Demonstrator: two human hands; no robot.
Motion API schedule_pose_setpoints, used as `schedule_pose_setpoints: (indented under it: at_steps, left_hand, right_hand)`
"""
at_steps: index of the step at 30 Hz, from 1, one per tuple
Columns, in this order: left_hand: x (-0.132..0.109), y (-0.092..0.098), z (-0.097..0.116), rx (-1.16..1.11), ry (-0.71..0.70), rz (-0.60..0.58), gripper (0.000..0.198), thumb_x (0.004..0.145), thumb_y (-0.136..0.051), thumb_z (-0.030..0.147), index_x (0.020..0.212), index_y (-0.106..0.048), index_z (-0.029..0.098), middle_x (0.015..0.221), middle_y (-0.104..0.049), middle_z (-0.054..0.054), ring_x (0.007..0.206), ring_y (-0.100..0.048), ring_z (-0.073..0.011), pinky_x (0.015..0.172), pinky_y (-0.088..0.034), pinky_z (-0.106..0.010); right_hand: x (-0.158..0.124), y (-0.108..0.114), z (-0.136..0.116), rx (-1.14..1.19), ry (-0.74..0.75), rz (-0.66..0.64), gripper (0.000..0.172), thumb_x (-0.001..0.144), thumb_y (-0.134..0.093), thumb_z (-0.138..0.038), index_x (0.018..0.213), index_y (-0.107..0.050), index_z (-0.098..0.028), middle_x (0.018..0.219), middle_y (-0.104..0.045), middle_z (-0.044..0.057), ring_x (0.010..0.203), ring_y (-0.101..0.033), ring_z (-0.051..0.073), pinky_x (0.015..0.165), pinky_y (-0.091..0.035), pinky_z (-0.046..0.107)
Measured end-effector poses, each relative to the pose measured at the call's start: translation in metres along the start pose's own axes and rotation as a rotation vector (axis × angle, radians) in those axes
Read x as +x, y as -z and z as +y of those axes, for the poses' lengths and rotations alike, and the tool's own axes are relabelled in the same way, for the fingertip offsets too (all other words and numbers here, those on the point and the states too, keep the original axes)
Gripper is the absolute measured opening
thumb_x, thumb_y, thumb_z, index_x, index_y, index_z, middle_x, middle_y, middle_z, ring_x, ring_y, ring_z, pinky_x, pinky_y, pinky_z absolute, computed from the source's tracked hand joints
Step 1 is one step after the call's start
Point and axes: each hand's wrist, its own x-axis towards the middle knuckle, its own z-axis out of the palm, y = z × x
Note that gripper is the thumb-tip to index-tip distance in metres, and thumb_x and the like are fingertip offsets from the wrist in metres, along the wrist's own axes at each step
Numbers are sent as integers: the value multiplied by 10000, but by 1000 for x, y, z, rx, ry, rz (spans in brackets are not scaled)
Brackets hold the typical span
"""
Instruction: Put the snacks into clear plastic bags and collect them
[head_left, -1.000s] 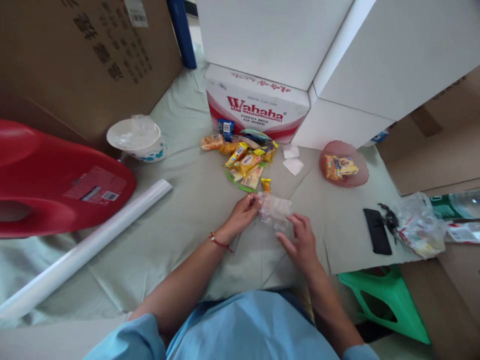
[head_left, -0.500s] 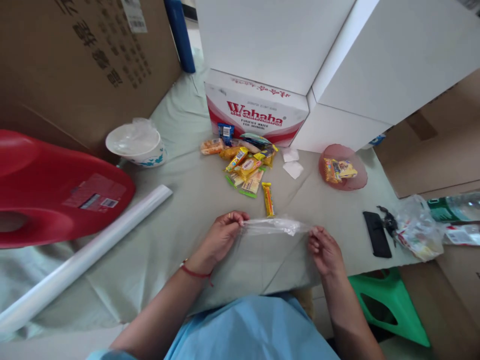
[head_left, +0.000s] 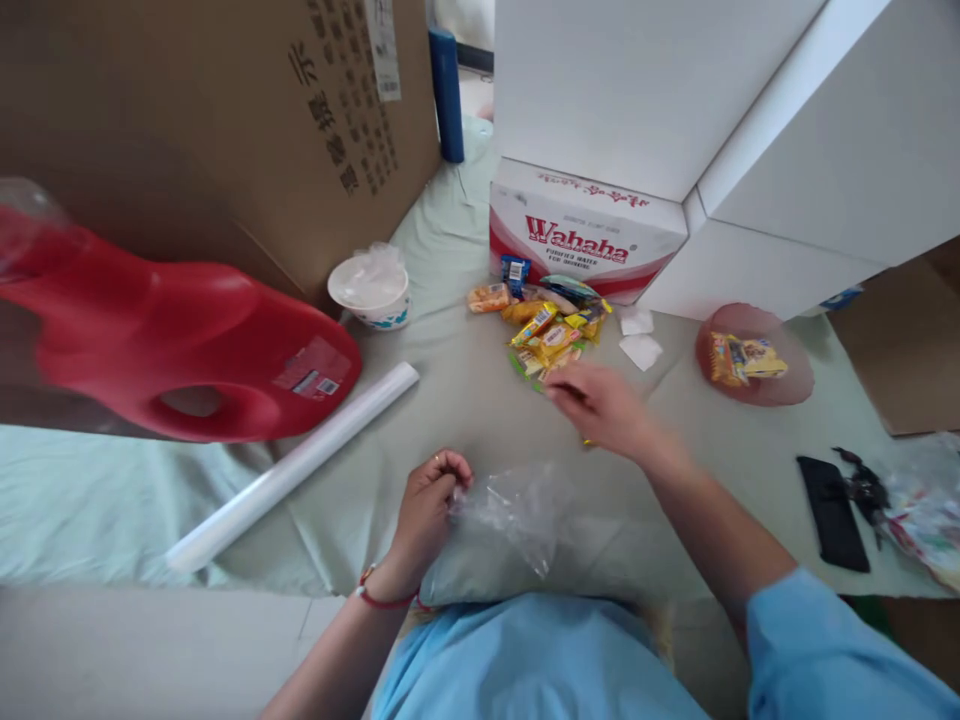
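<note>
My left hand (head_left: 435, 500) is closed on the edge of a clear plastic bag (head_left: 517, 510), which hangs loosely to its right above the table's front. My right hand (head_left: 600, 405) is over the near edge of a pile of wrapped snacks (head_left: 551, 325). Its fingers are curled and smeared by motion, so I cannot tell whether they hold anything. Under that hand only a bit of a yellow snack wrapper (head_left: 589, 442) shows. The pile mixes yellow, orange, green and blue packets.
A red jug (head_left: 225, 330) and a white plastic roll (head_left: 300, 465) lie at left, near a bag-lined paper bowl (head_left: 382, 305). Behind the snacks stands a Wahaha carton (head_left: 585, 235). Right are white paper pieces (head_left: 640, 350), a pink dish (head_left: 795, 375) with snacks, a black phone (head_left: 832, 515) and keys (head_left: 866, 490).
My right hand has let go of the bag and moved forward to the snack pile. The bag, stretched between both hands before, now droops from my left hand. The view has shifted left.
</note>
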Motion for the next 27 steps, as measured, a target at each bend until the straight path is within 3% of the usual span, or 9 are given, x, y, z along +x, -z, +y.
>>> schedule_pose_setpoints:
  at_steps: [2,5,6,9,11,15,19,23,27]
  left_hand:
    - [-3,2,-1,-54,16,-39,75,608,-579,264,625,-627,208,603,-556,8,562,-417,-130,536,-312,-261]
    - [-9,7,-3,-8,5,-23,210,750,-624,393,640,-635,214,625,-562,-4,579,-434,-147,559,-338,-281]
    - [-11,9,-4,33,-8,-3,264,790,-628,437,643,-629,218,629,-556,-5,588,-445,-153,568,-346,-287]
    - [-17,19,-10,134,-21,31,335,850,-637,506,670,-620,225,637,-546,2,608,-464,-163,586,-360,-290]
    - [-20,24,-13,145,-16,36,344,859,-651,525,695,-620,225,655,-563,3,616,-472,-162,591,-368,-288]
    - [-20,24,-14,89,-34,63,350,850,-701,550,759,-619,221,730,-605,3,632,-479,-150,599,-389,-281]
    - [-10,8,-7,-52,-15,100,492,862,-686,677,1066,-629,233,1012,-690,-23,622,-488,-123,543,-379,-272]
    - [-1,-19,-3,-151,-19,-27,765,859,-642,775,1429,-463,296,1271,-690,-62,714,-602,-145,589,-451,-282]
    - [-1,-48,-5,-112,3,-170,858,798,-802,618,1483,-405,288,1326,-689,-79,1007,-693,-220,716,-521,-278]
  right_hand:
    - [65,-37,-19,-170,147,-68,158,1034,-545,-216,1019,-695,-171,983,-709,47,881,-681,166,782,-510,258]
    - [151,-90,-44,-391,288,-64,295,1058,-495,-160,1328,-613,-134,1279,-657,48,926,-712,128,771,-518,217]
    - [173,-104,-50,-436,328,-48,304,1036,-533,-116,1327,-610,-156,1305,-659,29,935,-722,131,737,-516,197]
    - [215,-131,-54,-533,331,-31,207,1023,-517,-84,1189,-642,-90,1161,-697,-16,934,-726,91,677,-457,115]
    - [219,-135,-49,-561,330,-50,260,1038,-391,-88,1072,-637,-11,1018,-673,-36,978,-699,64,732,-436,113]
    - [171,-119,-30,-541,418,-94,166,1019,-513,-67,1072,-670,-70,1053,-689,21,1075,-658,139,848,-494,219]
    - [72,-88,-13,-430,451,-86,197,1015,-531,-87,1107,-691,-156,1083,-703,108,1013,-632,228,860,-540,345]
    - [-30,-65,-9,-346,382,-20,299,1064,-420,-139,1163,-695,-199,1079,-715,116,935,-616,232,828,-531,374]
    - [-95,-48,-21,-329,356,19,243,1060,-483,-169,1124,-713,-212,1037,-743,82,844,-638,189,753,-524,306]
